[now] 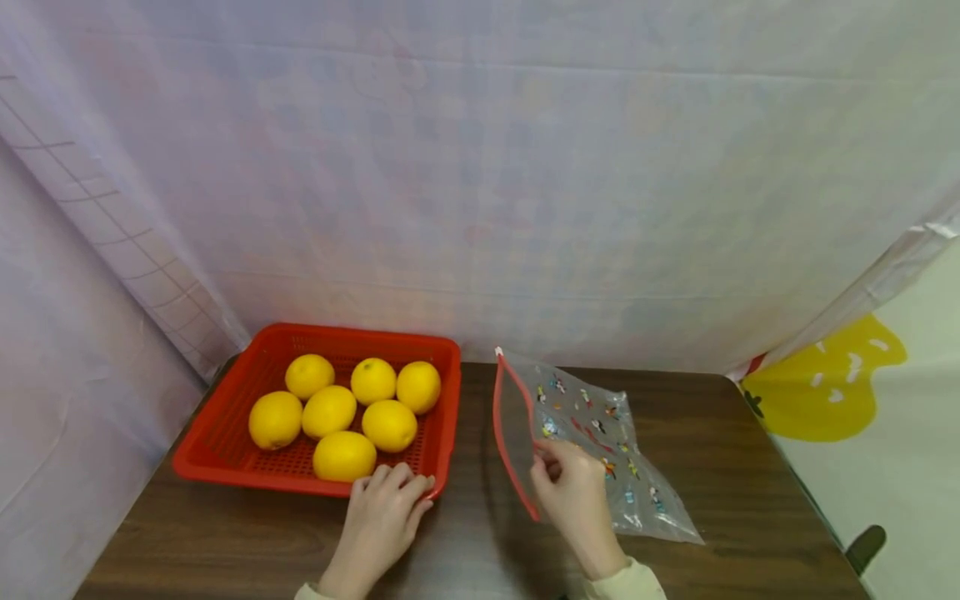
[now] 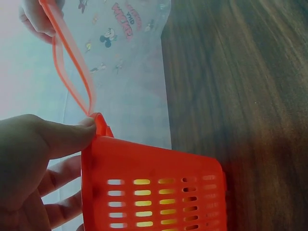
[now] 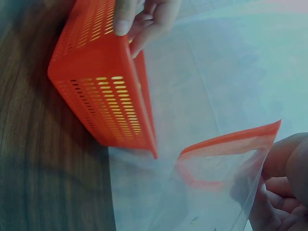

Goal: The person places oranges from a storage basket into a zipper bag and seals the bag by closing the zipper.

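Observation:
A red plastic basket [image 1: 255, 482] with slotted walls sits on the left of the table, several lemons [image 1: 330, 411] inside it. My left hand [image 1: 381, 517] grips the basket's near rim close to its right corner; in the left wrist view the thumb [image 2: 72, 137] presses the outer side and the fingers reach over the edge. To the right lies a clear zip bag [image 1: 577, 400] with a red zip strip and small cartoon prints. My right hand [image 1: 576, 492] pinches the bag by its strip, and the mouth gapes towards the basket.
Beneath both lies a dark wooden table [image 1: 742, 500]. A pale curtain [image 1: 480, 192] hangs behind it and along the left side. On the right hangs a white cloth with a yellow printed shape [image 1: 832, 392].

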Demonstrator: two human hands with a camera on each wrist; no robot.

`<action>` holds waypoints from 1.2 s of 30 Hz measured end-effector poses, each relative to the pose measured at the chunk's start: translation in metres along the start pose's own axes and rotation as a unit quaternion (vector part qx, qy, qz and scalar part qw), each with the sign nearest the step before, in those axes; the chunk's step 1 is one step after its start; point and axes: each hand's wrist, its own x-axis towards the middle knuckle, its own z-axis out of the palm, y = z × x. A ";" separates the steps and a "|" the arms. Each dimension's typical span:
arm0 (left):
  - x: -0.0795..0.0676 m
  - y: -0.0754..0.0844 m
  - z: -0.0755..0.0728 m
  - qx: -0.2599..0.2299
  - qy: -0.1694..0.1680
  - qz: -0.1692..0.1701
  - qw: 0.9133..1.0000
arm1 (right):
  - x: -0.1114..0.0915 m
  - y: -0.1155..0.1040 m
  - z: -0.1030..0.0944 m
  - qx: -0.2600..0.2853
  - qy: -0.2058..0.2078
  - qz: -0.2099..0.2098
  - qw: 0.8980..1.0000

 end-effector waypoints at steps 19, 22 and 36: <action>0.031 0.017 -0.017 -0.018 -0.026 -0.007 0.999 | 0.002 -0.015 -0.026 0.083 -0.006 0.042 0.996; 0.045 0.027 -0.020 -0.099 -0.014 -0.024 0.995 | 0.001 -0.017 -0.029 0.085 -0.007 0.046 0.995; 0.073 0.055 -0.010 -0.311 -0.093 -0.060 0.944 | 0.002 -0.025 -0.036 0.100 -0.041 0.028 0.994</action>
